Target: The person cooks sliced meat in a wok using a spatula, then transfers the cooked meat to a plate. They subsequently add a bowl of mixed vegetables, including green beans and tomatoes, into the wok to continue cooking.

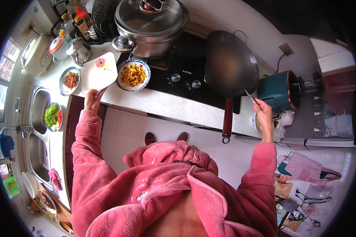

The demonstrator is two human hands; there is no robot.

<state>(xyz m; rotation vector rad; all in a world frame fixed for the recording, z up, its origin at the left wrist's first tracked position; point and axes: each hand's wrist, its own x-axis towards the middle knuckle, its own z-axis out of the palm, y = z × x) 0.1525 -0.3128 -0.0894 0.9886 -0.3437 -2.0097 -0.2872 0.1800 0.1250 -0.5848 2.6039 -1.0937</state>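
Observation:
My left hand (pixel 92 100) grips the near edge of a white square plate (pixel 92 77) with a pink flower printed at one corner. The plate's surface bears no food. In my right hand (pixel 263 112) is the handle of a metal cooking utensil (pixel 249 96); its far end is hidden at the wok. The dark wok (pixel 230 65) sits on the right side of the black gas hob (pixel 166 81), its red handle (pixel 227 118) pointing towards me. Its inside looks hazy and brownish. Beside the plate, a blue-rimmed bowl (pixel 133 75) holds diced yellow and brown food.
A large steel pot with a glass lid (pixel 149 26) stands on the left burner. Left lie a bowl of chopped meat (pixel 70 80), a plate of green and red peppers (pixel 52 117) and a double sink (pixel 39 154). A green appliance (pixel 277 90) stands right of the wok.

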